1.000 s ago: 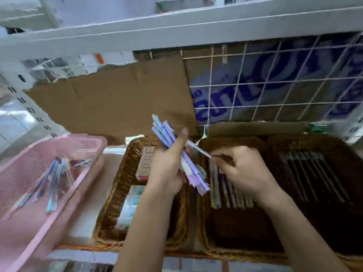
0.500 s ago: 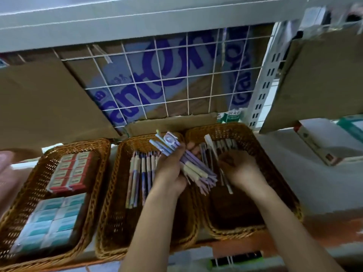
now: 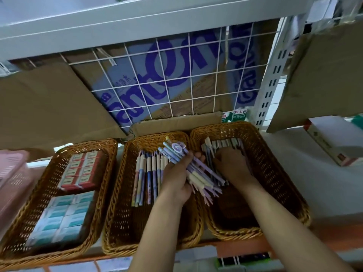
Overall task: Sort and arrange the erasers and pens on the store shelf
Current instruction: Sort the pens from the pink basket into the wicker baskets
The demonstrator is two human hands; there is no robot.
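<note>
Three wicker baskets stand side by side on the shelf. The left basket (image 3: 27,218) holds rows of red and teal boxed erasers (image 3: 78,171). In the middle basket (image 3: 121,222) lies a row of pens (image 3: 147,177). My left hand (image 3: 176,179) grips a bundle of purple and cream pens (image 3: 196,169) above the rims of the middle and right baskets. My right hand (image 3: 231,165) lies palm down in the right basket (image 3: 279,179), resting on a row of dark pens (image 3: 222,144); its fingers are curled over them and hide what they touch.
A pink plastic basket (image 3: 11,173) shows at the far left edge. A white wire grid (image 3: 176,75) with cardboard behind it closes the shelf's back. A white box (image 3: 334,142) lies on the shelf to the right. The grey upper shelf (image 3: 137,22) hangs overhead.
The view has swung right, away from the pink basket. My right hand carried one pen from the bundle over to the right basket and lowered onto the dark pens. My left hand kept the bundle.
</note>
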